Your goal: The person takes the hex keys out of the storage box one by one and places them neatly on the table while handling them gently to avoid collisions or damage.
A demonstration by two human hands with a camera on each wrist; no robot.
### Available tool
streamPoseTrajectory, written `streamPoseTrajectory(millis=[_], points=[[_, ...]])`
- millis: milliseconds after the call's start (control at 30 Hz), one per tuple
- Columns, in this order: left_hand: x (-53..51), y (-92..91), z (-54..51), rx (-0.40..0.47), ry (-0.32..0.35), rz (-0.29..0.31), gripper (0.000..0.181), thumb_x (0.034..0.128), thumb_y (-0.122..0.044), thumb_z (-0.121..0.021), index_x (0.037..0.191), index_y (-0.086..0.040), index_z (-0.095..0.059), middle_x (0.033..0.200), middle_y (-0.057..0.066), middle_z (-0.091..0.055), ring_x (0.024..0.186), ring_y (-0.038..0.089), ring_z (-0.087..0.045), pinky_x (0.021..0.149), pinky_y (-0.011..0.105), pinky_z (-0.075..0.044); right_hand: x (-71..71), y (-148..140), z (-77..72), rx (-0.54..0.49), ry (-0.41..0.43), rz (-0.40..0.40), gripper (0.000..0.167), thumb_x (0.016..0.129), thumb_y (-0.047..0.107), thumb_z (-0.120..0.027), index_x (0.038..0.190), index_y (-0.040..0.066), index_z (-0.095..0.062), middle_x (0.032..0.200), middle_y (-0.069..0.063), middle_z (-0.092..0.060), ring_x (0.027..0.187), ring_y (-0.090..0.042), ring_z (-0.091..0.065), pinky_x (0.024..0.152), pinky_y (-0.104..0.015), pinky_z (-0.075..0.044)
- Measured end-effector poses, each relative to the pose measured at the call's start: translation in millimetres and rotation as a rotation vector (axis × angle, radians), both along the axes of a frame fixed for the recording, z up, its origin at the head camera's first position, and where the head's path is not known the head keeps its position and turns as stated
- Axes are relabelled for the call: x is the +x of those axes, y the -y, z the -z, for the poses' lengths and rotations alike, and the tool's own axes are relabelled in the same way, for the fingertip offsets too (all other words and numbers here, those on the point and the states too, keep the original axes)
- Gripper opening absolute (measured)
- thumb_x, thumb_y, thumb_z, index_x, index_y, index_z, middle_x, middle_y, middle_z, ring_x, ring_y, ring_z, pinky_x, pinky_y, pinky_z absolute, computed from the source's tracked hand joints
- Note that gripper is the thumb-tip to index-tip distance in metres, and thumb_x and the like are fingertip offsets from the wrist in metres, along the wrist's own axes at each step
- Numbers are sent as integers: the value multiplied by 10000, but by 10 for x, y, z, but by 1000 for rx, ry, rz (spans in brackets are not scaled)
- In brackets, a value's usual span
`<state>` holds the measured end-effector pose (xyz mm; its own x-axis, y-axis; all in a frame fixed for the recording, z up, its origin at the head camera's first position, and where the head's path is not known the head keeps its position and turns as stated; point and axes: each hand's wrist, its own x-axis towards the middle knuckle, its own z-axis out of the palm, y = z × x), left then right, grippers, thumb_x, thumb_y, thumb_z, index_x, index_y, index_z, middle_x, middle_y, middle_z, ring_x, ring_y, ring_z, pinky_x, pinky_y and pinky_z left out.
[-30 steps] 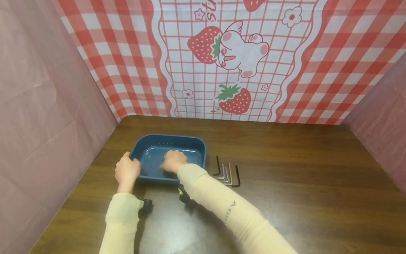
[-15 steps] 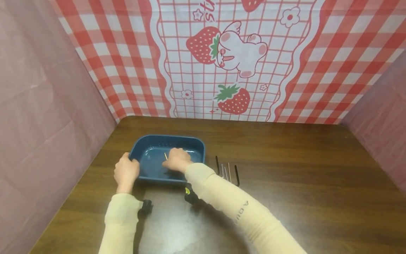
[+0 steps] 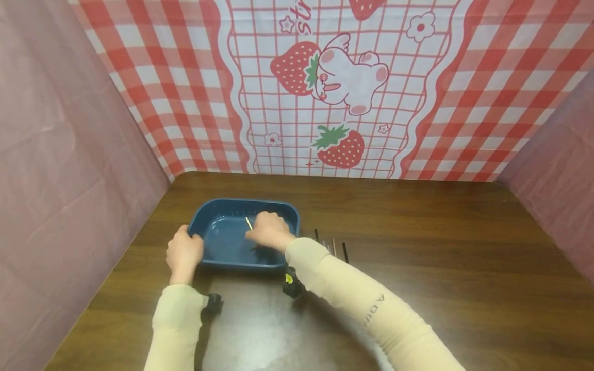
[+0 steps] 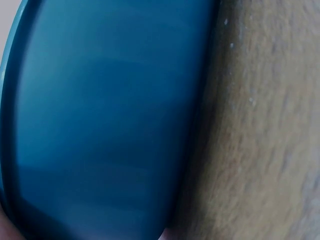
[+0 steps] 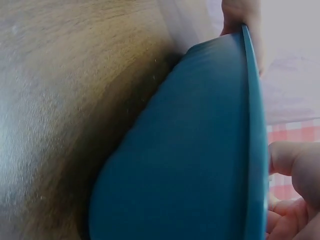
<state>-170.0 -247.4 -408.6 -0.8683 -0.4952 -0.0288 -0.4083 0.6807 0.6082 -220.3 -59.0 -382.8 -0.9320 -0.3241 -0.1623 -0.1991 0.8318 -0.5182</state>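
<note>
A blue rectangular tray with rounded corners stands on the brown table. My left hand grips its left rim, thumb on the near inner side. Over the right part of the tray is my right hand, its fingers curled down. From its thumb side sticks a thin pale-gold rod, which looks like the long arm of a hex key; its other end is hidden by the hand. In the right wrist view, the tray's outer wall covers much of the scene, with right-hand fingers beyond the rim.
Several L-shaped hex keys lie in a row to the right of the tray, among them a black hex key; my right sleeve partly covers them. A red-and-white checked cloth hangs behind the table, with pink cloth at the sides.
My right hand has moved rightward inside the tray, and the pale-gold rod has come into sight beside it. The sleeve now covers more of the hex keys. My left hand keeps its grip.
</note>
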Motion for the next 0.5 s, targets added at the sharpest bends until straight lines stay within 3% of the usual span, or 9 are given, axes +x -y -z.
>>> streamPoseTrajectory(millis=[167, 333, 500], points=[[9, -1, -8, 2, 6, 3, 393, 885, -162, -351, 1234, -30, -474, 1189, 294, -525, 1031, 506, -500, 782, 588, -405, -10, -89, -46, -52, -20, -14, 327, 766, 283, -616, 508, 163, -456, 428, 61, -442, 409, -92, -383, 401, -239, -280], [9, 1, -11, 3, -1, -3, 389, 879, -162, -351, 1223, -34, -481, 1182, 295, -529, 1028, 507, -502, 783, 589, -405, -5, -182, -98, -106, -27, -30, 124, 795, 237, -606, 727, 144, -559, 555, 56, -601, 504, -78, -545, 484, -235, -390], [8, -2, -11, 6, -5, -2, 391, 877, -161, -350, 1221, -35, -485, 1176, 292, -535, 1023, 504, -507, 776, 585, -408, -3, -268, -147, -160, -21, -36, 103, 809, 199, -612, 818, 105, -571, 614, 29, -622, 525, -70, -601, 519, -227, -439]])
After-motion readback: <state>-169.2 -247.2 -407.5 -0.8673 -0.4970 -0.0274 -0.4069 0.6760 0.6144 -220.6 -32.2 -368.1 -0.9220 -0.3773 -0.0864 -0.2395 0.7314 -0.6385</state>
